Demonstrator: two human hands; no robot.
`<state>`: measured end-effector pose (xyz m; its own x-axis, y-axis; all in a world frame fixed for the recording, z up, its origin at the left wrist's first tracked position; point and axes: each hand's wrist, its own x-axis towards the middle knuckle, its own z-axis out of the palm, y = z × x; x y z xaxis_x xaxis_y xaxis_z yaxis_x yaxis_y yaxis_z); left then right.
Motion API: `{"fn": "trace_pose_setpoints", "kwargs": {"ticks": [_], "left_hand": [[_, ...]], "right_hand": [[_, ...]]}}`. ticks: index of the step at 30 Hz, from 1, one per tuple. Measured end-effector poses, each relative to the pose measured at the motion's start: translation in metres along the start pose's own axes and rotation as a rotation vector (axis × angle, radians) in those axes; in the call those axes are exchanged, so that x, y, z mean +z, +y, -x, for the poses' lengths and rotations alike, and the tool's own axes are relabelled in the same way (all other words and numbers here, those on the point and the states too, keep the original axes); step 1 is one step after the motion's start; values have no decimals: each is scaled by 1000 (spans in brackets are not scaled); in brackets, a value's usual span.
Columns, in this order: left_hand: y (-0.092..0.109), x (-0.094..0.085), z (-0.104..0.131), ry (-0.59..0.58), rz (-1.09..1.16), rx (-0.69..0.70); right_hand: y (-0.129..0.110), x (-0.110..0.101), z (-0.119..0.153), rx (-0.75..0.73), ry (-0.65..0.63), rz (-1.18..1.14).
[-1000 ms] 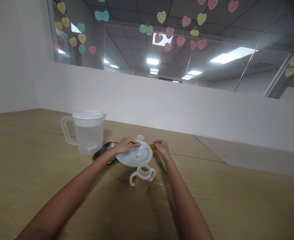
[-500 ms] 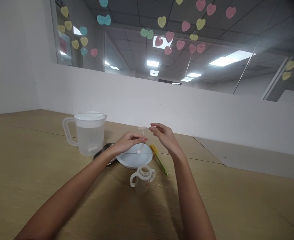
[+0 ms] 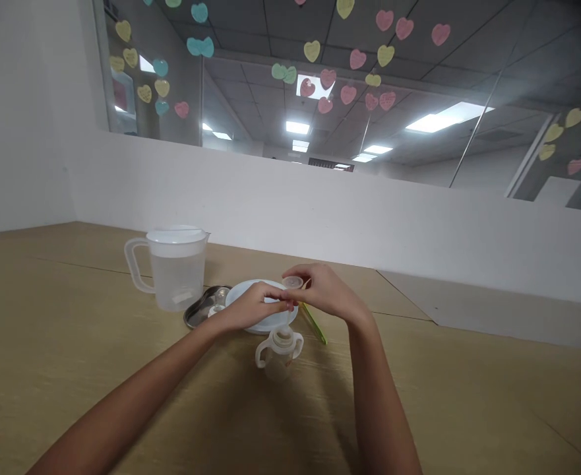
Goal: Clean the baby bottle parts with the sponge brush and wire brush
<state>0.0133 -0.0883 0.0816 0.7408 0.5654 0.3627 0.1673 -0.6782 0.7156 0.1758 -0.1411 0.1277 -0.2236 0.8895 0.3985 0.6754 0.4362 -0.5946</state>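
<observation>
A two-handled baby bottle (image 3: 277, 367) stands upright with its mouth uncovered. Above it is a thin pale straw with a translucent round disc (image 3: 293, 282) on top; its lower end is at the bottle's mouth, and I cannot tell how far inside. My left hand (image 3: 258, 305) pinches the straw below the disc. The fingers of my right hand (image 3: 322, 289) are closed at the disc's right edge, close to the left fingertips. Behind the bottle sits a white bowl (image 3: 265, 326), partly covered by my hands.
At the left stands a clear lidded pitcher (image 3: 179, 274) with liquid in it. A metal kidney dish (image 3: 194, 318) beside it holds small clear and white parts. A green-handled brush (image 3: 314, 324) lies right of the bowl, its head hidden. A white wall (image 3: 221, 191) rises behind the table.
Both hands have come down toward the bottle with the straw, and its lower end has moved from over the bowl to the bottle's mouth. My right hand has closed in on the disc.
</observation>
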Motion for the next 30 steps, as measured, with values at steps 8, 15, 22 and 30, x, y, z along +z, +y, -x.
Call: {"fn": "trace_pose_setpoints", "kwargs": {"ticks": [8,15,22,30], "left_hand": [[-13,4,-2,-124,-38,2],[-17,-3,-1,-280,-134,-14],[-9,-39,6,-110,-358,-125],[-62,-91,15,-171,-738,-526]], "right_hand": [[-3,3,4,98,-103,199],[-13,10,5,242,-223,556],[-7,30,-3,303,-351,670],[-2,46,-9,327,-387,751]]}}
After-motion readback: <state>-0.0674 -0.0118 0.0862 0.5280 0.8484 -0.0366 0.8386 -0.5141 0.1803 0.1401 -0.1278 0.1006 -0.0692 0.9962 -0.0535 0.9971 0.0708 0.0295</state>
